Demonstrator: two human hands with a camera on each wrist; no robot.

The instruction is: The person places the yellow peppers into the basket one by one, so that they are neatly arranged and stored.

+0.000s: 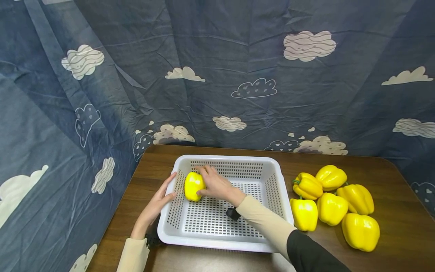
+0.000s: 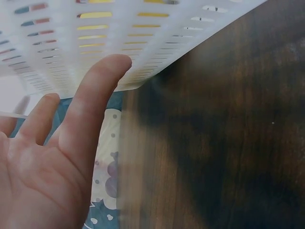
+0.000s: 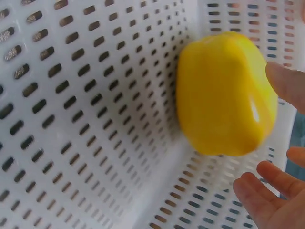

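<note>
As left grip [image 1: 155, 203] touches basket [image 1: 217, 244], right grip [image 1: 217, 185] inside, beside pepper [image 1: 193, 187]

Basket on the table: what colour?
The basket is pale greyish white all over, rim and slotted walls alike; shows best in the head view.

Left hand [image 2: 52, 162] cut off at lower left of my left wrist feed, white basket [image 2: 119, 36] cropped along top
</note>
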